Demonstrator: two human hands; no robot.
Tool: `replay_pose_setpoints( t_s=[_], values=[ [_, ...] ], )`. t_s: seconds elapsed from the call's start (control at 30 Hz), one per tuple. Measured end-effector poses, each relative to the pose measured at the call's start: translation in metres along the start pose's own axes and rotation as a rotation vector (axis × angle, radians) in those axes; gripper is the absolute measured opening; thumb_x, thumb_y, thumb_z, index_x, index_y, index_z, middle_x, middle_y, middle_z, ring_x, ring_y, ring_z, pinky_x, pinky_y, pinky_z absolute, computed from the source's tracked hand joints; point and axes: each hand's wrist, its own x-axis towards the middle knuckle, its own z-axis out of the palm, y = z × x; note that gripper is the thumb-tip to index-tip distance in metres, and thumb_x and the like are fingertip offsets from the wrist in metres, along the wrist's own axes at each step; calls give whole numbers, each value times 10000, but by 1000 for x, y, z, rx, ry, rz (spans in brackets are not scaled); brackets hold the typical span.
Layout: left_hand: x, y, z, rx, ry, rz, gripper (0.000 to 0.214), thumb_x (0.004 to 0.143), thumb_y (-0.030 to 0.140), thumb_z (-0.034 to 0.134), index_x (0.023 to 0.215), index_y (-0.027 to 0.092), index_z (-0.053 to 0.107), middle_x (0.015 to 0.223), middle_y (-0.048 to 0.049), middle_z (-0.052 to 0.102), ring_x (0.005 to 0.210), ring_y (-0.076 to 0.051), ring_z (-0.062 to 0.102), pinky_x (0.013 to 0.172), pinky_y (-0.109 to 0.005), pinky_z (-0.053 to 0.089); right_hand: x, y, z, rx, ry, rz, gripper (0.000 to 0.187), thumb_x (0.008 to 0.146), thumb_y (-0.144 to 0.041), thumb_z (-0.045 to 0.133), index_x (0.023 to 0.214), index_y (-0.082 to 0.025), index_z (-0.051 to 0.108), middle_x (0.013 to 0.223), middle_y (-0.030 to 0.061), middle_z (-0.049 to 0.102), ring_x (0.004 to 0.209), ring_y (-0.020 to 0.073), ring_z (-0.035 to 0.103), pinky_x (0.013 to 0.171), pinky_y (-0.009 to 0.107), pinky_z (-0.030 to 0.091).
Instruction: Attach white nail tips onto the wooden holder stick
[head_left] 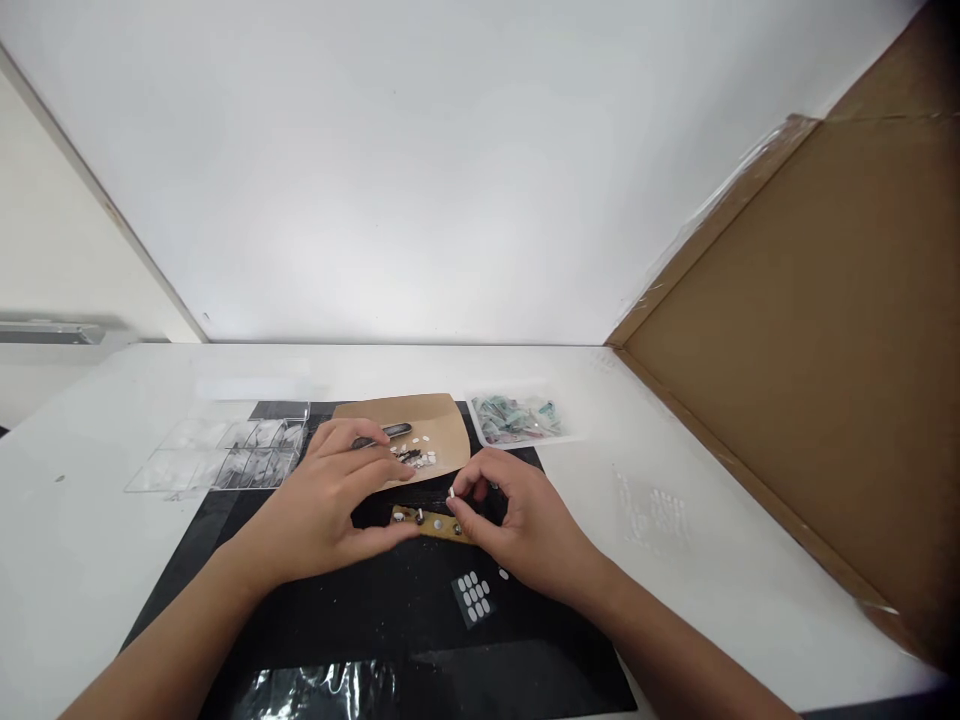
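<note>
My left hand is closed round a dark slim tool and its thumb presses on the left end of a small tan strip lying on a black mat. My right hand pinches a tiny white piece between thumb and forefinger just above the strip's right end. Beyond the hands lies a brown paper sheet with several small white pieces scattered on it. A small dark card with white oval pieces rests on the mat in front of my right hand.
A clear compartment box sits at the left on the white table. A clear tray of greenish bits stands behind the paper. A cardboard panel walls off the right. A plastic bag lies at the mat's near edge.
</note>
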Motion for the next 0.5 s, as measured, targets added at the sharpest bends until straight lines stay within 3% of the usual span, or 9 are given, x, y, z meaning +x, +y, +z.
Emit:
replay_pose_setpoints(
  t_s=[0.17, 0.5],
  values=[
    [-3, 8, 10, 54, -75, 58, 514, 883, 485, 822, 1303, 231, 673, 1122, -92, 776, 1270, -379, 568, 1141, -592, 298, -3, 1, 7, -23, -2, 4, 53, 894, -180, 753, 899, -221, 721, 941, 26, 635, 849, 184, 623, 771, 329, 516],
    [-2, 20, 11, 130, -55, 84, 424, 918, 411, 804, 1263, 218, 648, 1196, -90, 758, 1256, -368, 585, 1172, -575, 223, -7, 7, 21, -94, -15, 45, 132, 824, -156, 828, 873, -273, 791, 977, 26, 611, 961, 228, 624, 887, 425, 464]
  ],
)
